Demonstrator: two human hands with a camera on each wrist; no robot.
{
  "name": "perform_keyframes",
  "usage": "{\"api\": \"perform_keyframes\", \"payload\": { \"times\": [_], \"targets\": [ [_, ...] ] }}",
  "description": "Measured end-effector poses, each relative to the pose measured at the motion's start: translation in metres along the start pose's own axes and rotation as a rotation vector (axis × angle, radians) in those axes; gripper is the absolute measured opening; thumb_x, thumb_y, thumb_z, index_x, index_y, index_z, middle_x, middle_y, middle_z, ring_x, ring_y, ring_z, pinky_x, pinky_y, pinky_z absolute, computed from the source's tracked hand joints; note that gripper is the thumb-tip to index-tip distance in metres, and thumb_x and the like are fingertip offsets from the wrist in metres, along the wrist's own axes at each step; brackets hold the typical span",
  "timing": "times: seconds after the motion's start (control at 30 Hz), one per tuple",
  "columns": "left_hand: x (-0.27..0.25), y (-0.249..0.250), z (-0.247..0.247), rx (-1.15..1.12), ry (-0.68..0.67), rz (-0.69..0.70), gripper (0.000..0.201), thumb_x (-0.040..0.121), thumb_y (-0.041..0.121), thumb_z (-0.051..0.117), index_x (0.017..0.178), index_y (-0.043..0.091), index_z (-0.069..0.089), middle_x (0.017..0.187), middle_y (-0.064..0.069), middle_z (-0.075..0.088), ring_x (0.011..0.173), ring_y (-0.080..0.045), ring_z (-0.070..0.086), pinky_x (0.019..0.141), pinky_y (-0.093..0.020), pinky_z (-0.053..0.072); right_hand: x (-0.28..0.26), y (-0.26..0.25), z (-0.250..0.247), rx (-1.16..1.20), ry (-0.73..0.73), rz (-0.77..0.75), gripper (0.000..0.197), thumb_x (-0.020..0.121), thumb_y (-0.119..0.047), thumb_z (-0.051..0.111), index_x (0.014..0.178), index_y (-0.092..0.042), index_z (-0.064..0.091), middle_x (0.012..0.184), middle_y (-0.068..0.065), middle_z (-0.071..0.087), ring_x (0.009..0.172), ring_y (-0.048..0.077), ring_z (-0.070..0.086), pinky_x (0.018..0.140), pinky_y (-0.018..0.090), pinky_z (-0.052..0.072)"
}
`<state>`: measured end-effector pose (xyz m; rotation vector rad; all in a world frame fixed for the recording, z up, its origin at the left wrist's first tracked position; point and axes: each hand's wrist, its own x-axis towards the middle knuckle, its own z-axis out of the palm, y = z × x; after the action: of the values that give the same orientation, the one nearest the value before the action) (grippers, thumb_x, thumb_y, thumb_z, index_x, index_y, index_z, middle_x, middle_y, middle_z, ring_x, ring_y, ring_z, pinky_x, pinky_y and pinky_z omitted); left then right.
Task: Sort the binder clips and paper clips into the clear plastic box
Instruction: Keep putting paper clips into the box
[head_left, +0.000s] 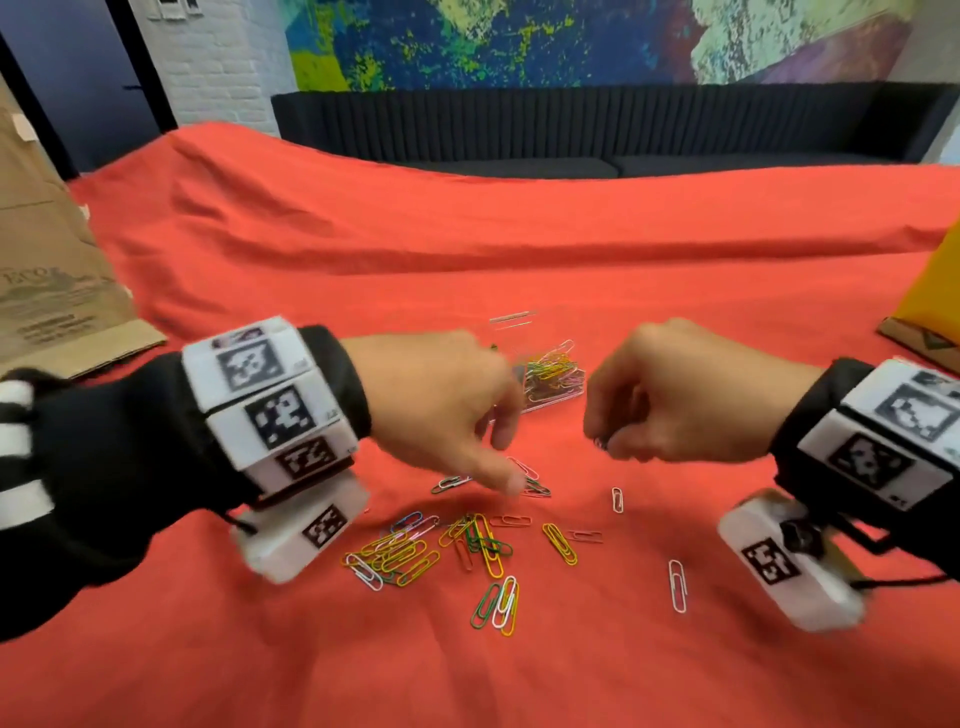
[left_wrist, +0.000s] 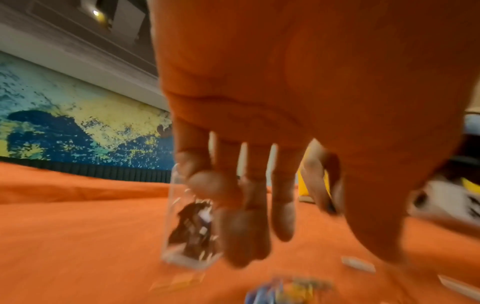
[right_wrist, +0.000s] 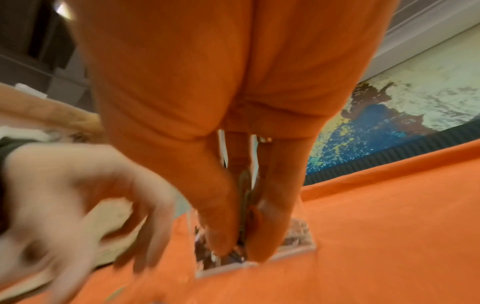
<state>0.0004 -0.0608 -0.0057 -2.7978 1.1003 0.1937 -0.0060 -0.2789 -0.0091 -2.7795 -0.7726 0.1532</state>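
A clear plastic box (head_left: 553, 376) sits on the red cloth between my hands, with coloured paper clips in it. The left wrist view shows dark binder clips inside the box (left_wrist: 179, 236). Several loose paper clips (head_left: 415, 551) lie scattered in front of it. My left hand (head_left: 506, 467) hangs over them with its fingers pointing down and relaxed, one fingertip close to a clip, holding nothing. My right hand (head_left: 605, 441) is curled; its thumb and finger pinch a thin paper clip (right_wrist: 245, 201) just above and in front of the box (right_wrist: 303, 245).
A brown paper bag (head_left: 52, 291) lies at the left edge of the cloth. A yellow object (head_left: 935, 291) on cardboard stands at the right edge. A dark sofa (head_left: 571, 124) runs behind the table. A single white clip (head_left: 677, 584) lies to the right.
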Motion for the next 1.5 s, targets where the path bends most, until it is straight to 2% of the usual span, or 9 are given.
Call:
{"api": "perform_keyframes", "payload": {
  "times": [0.13, 0.3, 0.47, 0.67, 1.0, 1.13, 1.23, 1.37, 1.5],
  "targets": [
    [-0.017, -0.013, 0.031, -0.027, -0.209, -0.068, 0.086, 0.057, 0.075, 0.077, 0.127, 0.033, 0.048, 0.117, 0.012, 0.056, 0.1, -0.01, 0.056, 0.087, -0.027, 0.049, 0.023, 0.006, -0.026, 0.082, 0.253, 0.025, 0.018, 0.071, -0.003, 0.079, 0.075, -0.021, 0.076, 0.064, -0.004, 0.076, 0.054, 0.002, 0.07, 0.063, 0.018, 0.055],
    [-0.017, -0.019, 0.049, -0.28, -0.154, -0.104, 0.057, 0.066, 0.046, 0.088, 0.109, 0.032, 0.054, 0.088, 0.012, 0.065, 0.07, 0.002, 0.056, 0.067, -0.022, 0.046, 0.063, 0.008, -0.034, 0.181, 0.5, 0.051, 0.018, 0.071, 0.002, 0.077, 0.077, -0.015, 0.077, 0.067, 0.003, 0.077, 0.055, 0.011, 0.073, 0.062, 0.021, 0.061],
    [-0.017, -0.018, 0.053, -0.269, -0.115, -0.097, 0.024, 0.08, 0.03, 0.079, 0.097, 0.02, 0.065, 0.083, 0.006, 0.074, 0.073, -0.005, 0.064, 0.068, -0.022, 0.047, 0.087, 0.004, -0.024, 0.088, 0.364, 0.072, 0.019, 0.073, 0.0, 0.077, 0.08, -0.018, 0.079, 0.067, -0.003, 0.076, 0.062, 0.012, 0.075, 0.073, 0.03, 0.063],
    [-0.023, -0.024, 0.05, -0.297, -0.017, -0.085, 0.019, 0.081, 0.034, 0.079, 0.09, 0.02, 0.07, 0.075, 0.009, 0.073, 0.068, -0.002, 0.063, 0.064, -0.019, 0.048, 0.095, 0.002, -0.021, -0.046, 0.263, 0.058, 0.021, 0.071, -0.008, 0.082, 0.085, -0.024, 0.082, 0.075, -0.008, 0.078, 0.076, 0.008, 0.074, 0.08, 0.032, 0.06],
    [-0.051, -0.068, 0.03, -0.297, 0.078, -0.202, 0.003, 0.082, 0.034, 0.077, 0.08, 0.033, 0.075, 0.066, 0.023, 0.071, 0.064, 0.008, 0.066, 0.061, -0.008, 0.043, 0.078, -0.004, -0.023, 0.062, 0.508, -0.065, 0.01, 0.074, -0.015, 0.082, 0.078, -0.024, 0.08, 0.067, -0.005, 0.074, 0.064, 0.007, 0.069, 0.071, 0.021, 0.053],
    [-0.066, -0.087, 0.042, -0.26, 0.022, -0.23, 0.023, 0.088, 0.037, 0.072, 0.11, 0.038, 0.07, 0.098, 0.021, 0.07, 0.082, 0.007, 0.067, 0.078, -0.016, 0.048, 0.056, -0.047, 0.004, 0.063, 0.27, -0.193, 0.007, 0.077, -0.022, 0.075, 0.08, -0.025, 0.08, 0.07, -0.01, 0.076, 0.066, 0.004, 0.069, 0.07, 0.023, 0.054],
    [-0.065, -0.094, 0.054, -0.106, -0.084, -0.24, 0.045, 0.093, 0.044, 0.063, 0.136, 0.036, 0.052, 0.12, 0.006, 0.055, 0.089, -0.004, 0.053, 0.096, -0.021, 0.042, 0.061, -0.071, 0.035, -0.078, 0.039, -0.231, 0.027, 0.084, -0.022, 0.064, 0.106, -0.031, 0.077, 0.095, -0.011, 0.077, 0.089, 0.013, 0.069, 0.081, 0.025, 0.051],
    [-0.067, -0.089, 0.057, -0.094, -0.088, -0.237, 0.038, 0.098, 0.049, 0.05, 0.13, 0.03, 0.058, 0.115, 0.002, 0.063, 0.113, -0.014, 0.058, 0.104, -0.03, 0.042, 0.082, -0.076, 0.059, -0.307, -0.162, -0.189, 0.056, 0.077, -0.023, 0.047, 0.132, -0.027, 0.06, 0.12, 0.014, 0.068, 0.111, 0.035, 0.066, 0.091, 0.045, 0.057],
    [-0.076, -0.064, 0.056, -0.174, -0.083, -0.197, 0.058, 0.085, 0.071, 0.053, 0.126, 0.032, 0.059, 0.112, 0.007, 0.058, 0.095, -0.005, 0.057, 0.092, -0.02, 0.045, 0.078, -0.069, 0.055, -0.345, -0.182, -0.23, 0.051, 0.077, -0.013, 0.048, 0.123, -0.023, 0.067, 0.116, 0.011, 0.072, 0.109, 0.033, 0.066, 0.09, 0.043, 0.056]
  ]
}}
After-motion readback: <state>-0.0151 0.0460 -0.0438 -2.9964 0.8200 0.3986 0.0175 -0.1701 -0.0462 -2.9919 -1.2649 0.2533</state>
